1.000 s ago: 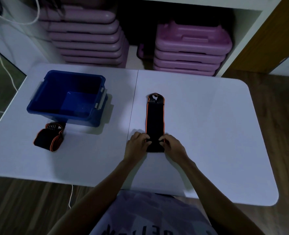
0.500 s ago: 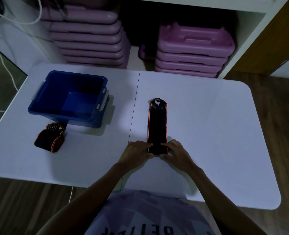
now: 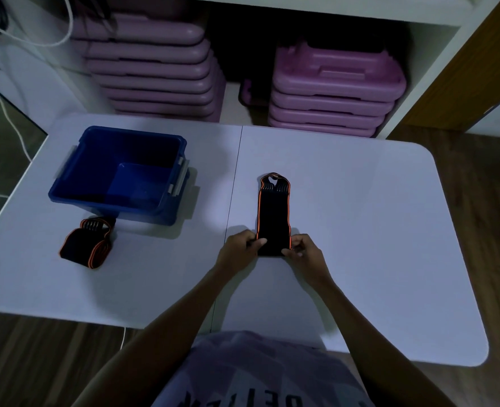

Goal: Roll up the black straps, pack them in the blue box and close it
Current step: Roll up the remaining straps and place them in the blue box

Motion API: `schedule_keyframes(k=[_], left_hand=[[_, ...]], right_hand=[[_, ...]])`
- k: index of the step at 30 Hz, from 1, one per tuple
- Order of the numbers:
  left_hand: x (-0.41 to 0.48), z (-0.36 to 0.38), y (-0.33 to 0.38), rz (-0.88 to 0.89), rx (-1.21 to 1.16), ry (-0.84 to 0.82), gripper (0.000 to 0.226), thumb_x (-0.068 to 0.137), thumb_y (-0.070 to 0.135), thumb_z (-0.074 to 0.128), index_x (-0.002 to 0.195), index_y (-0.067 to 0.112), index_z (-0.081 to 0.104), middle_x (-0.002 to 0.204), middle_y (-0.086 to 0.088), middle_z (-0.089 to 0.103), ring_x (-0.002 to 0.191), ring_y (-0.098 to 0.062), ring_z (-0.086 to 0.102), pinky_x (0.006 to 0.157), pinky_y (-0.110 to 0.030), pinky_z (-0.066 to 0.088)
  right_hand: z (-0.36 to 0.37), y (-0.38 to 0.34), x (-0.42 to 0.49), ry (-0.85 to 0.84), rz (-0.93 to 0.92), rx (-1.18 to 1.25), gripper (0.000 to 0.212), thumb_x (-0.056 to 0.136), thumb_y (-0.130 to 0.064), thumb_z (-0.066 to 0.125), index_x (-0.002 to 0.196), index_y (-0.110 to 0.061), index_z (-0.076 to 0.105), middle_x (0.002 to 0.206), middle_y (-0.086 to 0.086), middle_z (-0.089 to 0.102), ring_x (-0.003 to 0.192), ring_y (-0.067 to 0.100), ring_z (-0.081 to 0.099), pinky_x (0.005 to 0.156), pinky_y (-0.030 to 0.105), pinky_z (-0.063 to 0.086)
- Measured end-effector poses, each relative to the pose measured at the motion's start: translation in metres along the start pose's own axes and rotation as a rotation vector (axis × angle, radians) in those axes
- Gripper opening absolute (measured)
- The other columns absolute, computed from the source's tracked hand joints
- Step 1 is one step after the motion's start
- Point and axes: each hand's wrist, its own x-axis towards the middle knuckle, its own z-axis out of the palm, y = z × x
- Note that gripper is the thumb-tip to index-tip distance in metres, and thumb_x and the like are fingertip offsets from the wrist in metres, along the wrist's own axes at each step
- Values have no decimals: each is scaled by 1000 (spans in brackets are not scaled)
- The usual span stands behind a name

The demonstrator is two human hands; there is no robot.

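A black strap with orange edging point(image 3: 273, 212) lies flat on the white table point(image 3: 360, 230), its looped end pointing away from me. My left hand point(image 3: 240, 248) and my right hand point(image 3: 303, 251) pinch its near end from both sides, where the strap is folded over into the start of a roll. A second black strap point(image 3: 88, 243), loosely rolled, rests at the left in front of the blue box point(image 3: 72, 195). The box is open with nothing visible inside; no lid is in view.
Stacks of purple plastic cases point(image 3: 331, 89) fill the white shelf behind the table. A white cable point(image 3: 10, 118) hangs at the far left. Wooden floor surrounds the table, and the table seam point(image 3: 234, 186) runs just left of the strap.
The strap's near end has been turned over under my fingers, so the flat part is shorter. Both hands stay at that end.
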Motion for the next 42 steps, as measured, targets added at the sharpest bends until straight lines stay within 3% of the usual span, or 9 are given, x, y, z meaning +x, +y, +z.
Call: schedule_keyframes(k=[4,8,12,18,24,27,30,36,42], left_hand=[[1,2,3,-58,-36,36,36,88,42,58,62,26,38,62,4,48,62,-17,48,60,-29,37],[4,3,7,-74,-55,62,32,87,43,59,69,21,44,63,8,49,63,-16,51,60,-29,39],[3,5,5,-108,-84,61,34,85,46,60,78,15,50,64,6,53,66,-18,56,63,-32,45],[2,9,9,-121,-26,89,37,86,48,57,84,12,51,70,1,57,70,-20,59,65,-35,48],[-7,6,5,452,441,180,39,87,47,43,97,14,62,98,-4,64,91,-24,60,73,-35,47],[-14,0,-8,482,586,-20,65,77,61,55,121,14,57,121,-4,61,112,-21,56,90,-37,44],[-15,-4,-14,454,548,-69,67,79,59,58,129,14,52,126,-3,60,118,-20,54,95,-35,38],[-8,-4,-8,326,382,0,56,83,61,43,115,18,61,114,-1,63,108,-18,56,86,-33,41],[-1,-7,4,144,192,-24,59,78,66,32,72,11,52,75,-5,55,77,-23,53,64,-32,38]], right_hand=[[-1,1,3,8,-23,-13,14,86,-7,65,95,-1,55,83,6,58,71,14,50,64,16,40],[-1,-1,6,-21,-90,-61,34,88,-10,62,117,-22,51,91,4,64,81,17,60,73,26,47],[1,0,4,-27,-152,-160,32,89,-28,55,119,-16,56,91,-4,57,80,5,53,69,9,38],[2,10,9,-12,-142,-239,54,80,-49,46,117,-14,62,96,3,54,87,7,52,69,8,35],[2,8,23,-48,-35,-229,15,90,-22,56,94,-13,67,96,3,58,80,7,57,68,20,41],[6,11,29,-73,-38,-201,26,84,-31,52,64,-16,60,78,4,58,69,14,56,67,34,44],[9,12,26,-71,-44,-198,25,81,-41,50,68,-23,61,83,6,61,74,16,59,67,34,45],[-2,-4,-1,-80,-128,-184,27,88,-29,63,112,-18,66,109,-8,59,95,-3,56,78,3,40],[-8,-9,5,-139,-135,-103,29,86,-14,66,112,-25,65,112,-8,61,98,9,60,80,11,44]])
